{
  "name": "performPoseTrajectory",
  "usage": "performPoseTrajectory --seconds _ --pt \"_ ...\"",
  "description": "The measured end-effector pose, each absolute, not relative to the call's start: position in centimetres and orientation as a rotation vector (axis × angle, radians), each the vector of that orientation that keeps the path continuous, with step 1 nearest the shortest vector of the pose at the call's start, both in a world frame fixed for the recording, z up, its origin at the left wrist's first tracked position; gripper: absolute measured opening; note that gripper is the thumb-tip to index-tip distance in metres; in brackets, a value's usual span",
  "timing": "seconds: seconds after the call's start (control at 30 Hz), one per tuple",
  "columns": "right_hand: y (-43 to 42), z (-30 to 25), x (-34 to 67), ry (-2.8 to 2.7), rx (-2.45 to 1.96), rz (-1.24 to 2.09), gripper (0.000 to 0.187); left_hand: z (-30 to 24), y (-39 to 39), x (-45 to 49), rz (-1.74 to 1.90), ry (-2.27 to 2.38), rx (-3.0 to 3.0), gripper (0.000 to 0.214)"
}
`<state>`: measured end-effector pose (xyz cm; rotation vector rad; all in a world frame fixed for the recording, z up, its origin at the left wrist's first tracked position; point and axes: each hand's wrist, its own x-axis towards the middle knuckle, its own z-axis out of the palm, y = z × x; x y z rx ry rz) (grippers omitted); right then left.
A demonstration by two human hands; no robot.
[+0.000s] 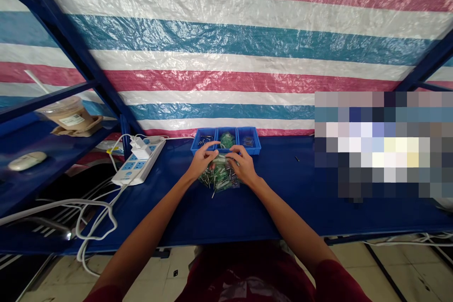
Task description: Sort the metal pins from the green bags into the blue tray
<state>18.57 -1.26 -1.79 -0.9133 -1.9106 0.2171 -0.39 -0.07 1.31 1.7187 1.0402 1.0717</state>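
A pile of small metal rods and clear green-tinted plastic pieces [220,179] lies on the blue table. My left hand [202,164] is over the pile's left side, index finger stretched out and thumb bent in towards the other fingertips. Across from it, my right hand [243,166] curls its fingers and thumb together at the pile's right side. Something pale and see-through shows between the two hands, too small to name. Just behind them stands a blue three-compartment bin [255,152]. Metal rods lie in its left compartment, green pieces in the middle, and clear pieces in the right.
A white power strip [122,177] with a plugged-in adapter [140,149] lies to the left, its cables trailing forward. On the left shelf are a lidded drink cup [71,115] and a white mouse-shaped object [28,161]. One dark small rod [297,158] lies right. The far right is blurred.
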Motion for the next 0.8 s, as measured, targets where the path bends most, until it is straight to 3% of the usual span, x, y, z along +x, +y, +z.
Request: performPoseTrajectory --seconds 0.27,0.53,0.67,0.8 --pt "-1.34 -1.51 18.61 -1.815 -0.994 0.363 0.024 1.34 0.01 -0.59 1.104 1.088 2.14 0.038" --pt "-1.7 -1.66 18.72 -1.811 -0.85 0.376 0.039 0.88 0.03 -0.3 1.21 1.078 1.791 0.035" --pt "-1.51 -1.65 18.56 -1.85 -0.806 0.216 0.028 0.92 0.12 -0.3 1.161 0.978 1.657 0.047" --pt "-1.16 -1.73 18.47 -1.822 -0.822 0.193 0.019 1.01 0.14 -0.25 1.138 1.006 1.743 0.041"
